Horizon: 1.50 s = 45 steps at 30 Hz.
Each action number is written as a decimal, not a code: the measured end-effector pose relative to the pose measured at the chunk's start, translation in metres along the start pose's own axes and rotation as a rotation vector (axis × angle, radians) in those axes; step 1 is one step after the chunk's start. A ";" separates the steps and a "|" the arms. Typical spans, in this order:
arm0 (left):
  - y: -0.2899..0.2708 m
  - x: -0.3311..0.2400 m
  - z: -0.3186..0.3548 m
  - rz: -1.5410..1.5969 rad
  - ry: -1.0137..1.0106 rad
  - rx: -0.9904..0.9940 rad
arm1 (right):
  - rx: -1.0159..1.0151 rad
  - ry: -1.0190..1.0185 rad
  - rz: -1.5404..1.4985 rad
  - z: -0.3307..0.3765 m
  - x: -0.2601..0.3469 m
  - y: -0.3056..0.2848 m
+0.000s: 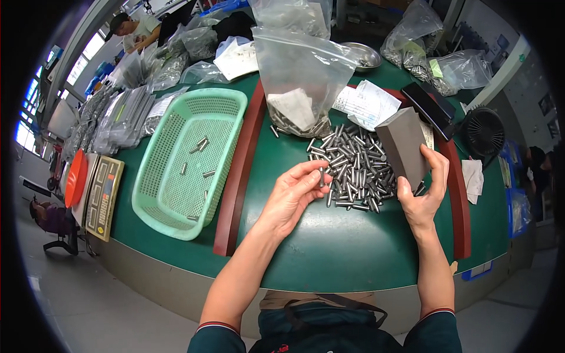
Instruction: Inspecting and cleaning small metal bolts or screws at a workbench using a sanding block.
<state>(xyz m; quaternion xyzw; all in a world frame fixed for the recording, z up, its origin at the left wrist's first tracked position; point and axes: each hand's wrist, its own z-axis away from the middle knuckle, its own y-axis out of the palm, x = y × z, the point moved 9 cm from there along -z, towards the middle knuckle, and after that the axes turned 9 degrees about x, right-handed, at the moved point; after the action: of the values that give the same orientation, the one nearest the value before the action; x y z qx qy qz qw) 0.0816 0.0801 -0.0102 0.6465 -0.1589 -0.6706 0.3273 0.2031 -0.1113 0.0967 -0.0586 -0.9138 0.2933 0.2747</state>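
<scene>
Between the thumb and fingers of my left hand (289, 197) is a small metal pin (322, 177), held at the left edge of a heap of similar metal pins (360, 170). My right hand (425, 197) grips a dark grey rectangular block (405, 146), thumb on its near end and fingers along its right side. The block is tilted beside the heap's right edge. Behind the heap stands a clear plastic bag (303, 67) with more metal parts and a white paper inside. A loose pin (274, 131) lies by the bag's left corner.
Dark red rails (238, 194) flank the work area on the green table (329, 253). Left of them sits a green plastic basket (154, 206) holding a few pins, then a scale (103, 197). Phone (428, 109) and fan (482, 129) are at right. A person (138, 32) sits far left.
</scene>
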 end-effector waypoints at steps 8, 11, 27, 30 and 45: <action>0.018 -0.011 0.000 0.087 0.095 0.184 | -0.001 0.023 0.016 0.000 -0.001 0.000; 0.015 -0.007 -0.001 0.105 0.077 0.185 | -0.001 0.023 0.014 0.000 -0.002 -0.001; 0.008 -0.004 -0.002 0.021 0.068 0.124 | -0.019 0.031 0.004 0.001 -0.001 -0.002; 0.007 -0.007 -0.002 -0.106 0.081 0.103 | -0.022 0.028 0.014 0.000 -0.002 -0.002; 0.008 -0.003 -0.002 -0.060 0.064 0.131 | -0.010 0.034 0.018 0.002 -0.003 -0.001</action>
<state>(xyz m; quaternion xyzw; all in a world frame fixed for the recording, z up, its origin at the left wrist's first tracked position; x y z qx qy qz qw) 0.0854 0.0768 -0.0027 0.6920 -0.1723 -0.6474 0.2689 0.2049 -0.1136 0.0945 -0.0731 -0.9099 0.2903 0.2872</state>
